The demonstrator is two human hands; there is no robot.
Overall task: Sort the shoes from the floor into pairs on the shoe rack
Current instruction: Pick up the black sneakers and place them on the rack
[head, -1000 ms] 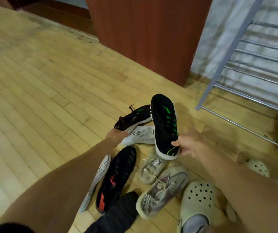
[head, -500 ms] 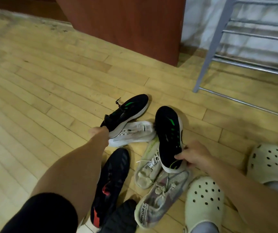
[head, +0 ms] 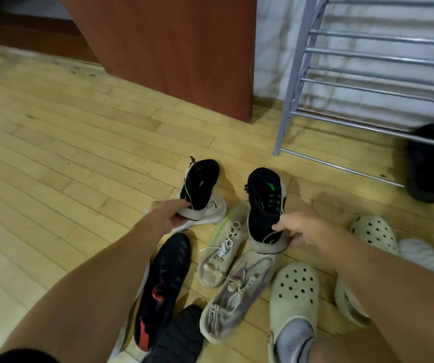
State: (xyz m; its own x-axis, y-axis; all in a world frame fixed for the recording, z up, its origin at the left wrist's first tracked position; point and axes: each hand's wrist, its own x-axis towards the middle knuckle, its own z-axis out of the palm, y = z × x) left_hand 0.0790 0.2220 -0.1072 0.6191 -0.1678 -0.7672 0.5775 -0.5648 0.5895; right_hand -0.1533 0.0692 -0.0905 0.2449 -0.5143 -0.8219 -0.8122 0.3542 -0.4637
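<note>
The pale wooden plank floor (head: 66,179) carries a loose heap of shoes — a white sneaker (head: 214,209), a cream lace-up sneaker (head: 221,247) just beside it, a grey-and-mauve sneaker (head: 239,292) and, to their left, a black shoe with red marks (head: 163,279) next to a dark ribbed shoe (head: 181,334). A grey metal shoe rack (head: 293,100) and a red-brown cabinet (head: 184,61) stand on the boards farther back — a blurred black shoe (head: 430,166) lies by the rack's lowest bars.
</note>
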